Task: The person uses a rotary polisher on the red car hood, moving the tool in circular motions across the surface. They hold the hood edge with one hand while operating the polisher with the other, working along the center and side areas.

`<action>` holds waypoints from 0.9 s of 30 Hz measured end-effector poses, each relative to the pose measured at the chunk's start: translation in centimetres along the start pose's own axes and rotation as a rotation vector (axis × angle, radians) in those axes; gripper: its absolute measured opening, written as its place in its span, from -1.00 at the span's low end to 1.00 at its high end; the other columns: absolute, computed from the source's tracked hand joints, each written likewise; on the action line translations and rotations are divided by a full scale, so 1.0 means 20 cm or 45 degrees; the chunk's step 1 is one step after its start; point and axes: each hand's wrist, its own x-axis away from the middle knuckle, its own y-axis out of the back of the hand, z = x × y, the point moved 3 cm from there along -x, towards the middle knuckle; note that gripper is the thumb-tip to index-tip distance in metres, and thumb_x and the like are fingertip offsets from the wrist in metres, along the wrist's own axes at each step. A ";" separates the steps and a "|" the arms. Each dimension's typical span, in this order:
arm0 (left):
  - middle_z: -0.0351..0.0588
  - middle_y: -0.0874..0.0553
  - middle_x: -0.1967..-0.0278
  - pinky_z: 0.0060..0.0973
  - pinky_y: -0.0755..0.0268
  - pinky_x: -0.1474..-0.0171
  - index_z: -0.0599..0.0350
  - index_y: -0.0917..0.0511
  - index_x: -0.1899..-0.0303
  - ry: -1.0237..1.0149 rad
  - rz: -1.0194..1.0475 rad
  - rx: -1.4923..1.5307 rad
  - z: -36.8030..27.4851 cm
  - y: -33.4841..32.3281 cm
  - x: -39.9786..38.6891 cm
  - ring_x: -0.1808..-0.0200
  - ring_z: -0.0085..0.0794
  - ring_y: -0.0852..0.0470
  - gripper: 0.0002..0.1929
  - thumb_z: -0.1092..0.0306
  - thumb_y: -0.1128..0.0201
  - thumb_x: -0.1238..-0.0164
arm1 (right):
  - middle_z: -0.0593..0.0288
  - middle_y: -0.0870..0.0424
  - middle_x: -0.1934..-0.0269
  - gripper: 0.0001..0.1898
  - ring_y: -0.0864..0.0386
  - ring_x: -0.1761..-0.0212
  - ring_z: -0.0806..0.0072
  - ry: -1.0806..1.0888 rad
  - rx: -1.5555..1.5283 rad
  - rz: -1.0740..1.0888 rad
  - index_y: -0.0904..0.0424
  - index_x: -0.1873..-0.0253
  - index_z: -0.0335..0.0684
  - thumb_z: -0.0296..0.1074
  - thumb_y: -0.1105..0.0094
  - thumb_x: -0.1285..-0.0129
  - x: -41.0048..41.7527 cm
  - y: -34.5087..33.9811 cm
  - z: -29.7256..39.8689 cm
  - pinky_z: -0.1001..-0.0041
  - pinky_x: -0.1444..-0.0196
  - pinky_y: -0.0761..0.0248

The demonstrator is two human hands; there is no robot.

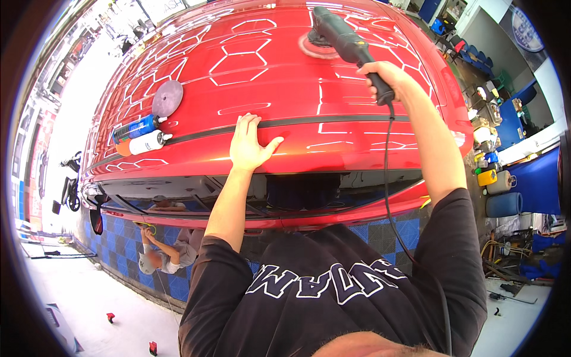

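My right hand grips the rear handle of a black rotary polisher. Its reddish pad lies against the glossy red roof of a car. From the handle, a power cord runs down past the side windows and over my right side. My left hand rests on the roof edge, fingers spread across the black roof strip and holding nothing. To its left are a blue bottle, a white bottle with an orange pad beside it, and a purple round pad.
Lower left, another person in a cap works beside the car, near its side mirror. Blue and grey floor tiles lie below. At right stand a yellow jerrycan, a blue drum and a cluttered blue table.
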 end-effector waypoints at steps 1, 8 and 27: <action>0.19 -0.71 -0.20 0.03 -0.46 -0.55 0.30 -0.65 -0.20 -0.004 -0.010 -0.009 0.00 0.00 -0.01 -0.33 0.15 -0.68 -0.21 -0.15 -0.69 -0.12 | 0.31 -0.61 0.48 -0.75 -0.54 0.63 0.55 -0.014 -0.012 -0.031 -0.53 0.08 -0.21 -0.27 -0.44 -0.37 0.01 -0.02 0.00 0.42 0.59 -0.53; 0.17 -0.71 -0.19 0.08 -0.45 -0.55 0.32 -0.67 -0.16 -0.030 -0.046 -0.017 -0.01 0.00 0.01 -0.31 0.15 -0.68 -0.23 -0.16 -0.68 -0.14 | 0.33 -0.60 0.48 -0.74 -0.54 0.62 0.56 0.023 0.027 0.011 -0.54 0.10 -0.18 -0.19 -0.45 -0.44 0.03 -0.05 0.01 0.43 0.56 -0.53; 0.15 -0.71 -0.19 0.02 -0.51 -0.53 0.31 -0.68 -0.11 -0.044 -0.074 -0.065 -0.01 -0.01 0.01 -0.33 0.12 -0.69 -0.23 -0.22 -0.67 -0.13 | 0.38 -0.57 0.49 -0.67 -0.51 0.64 0.59 -0.135 -0.073 -0.207 -0.61 0.05 -0.23 -0.06 -0.45 -0.49 0.36 0.48 -0.27 0.47 0.61 -0.48</action>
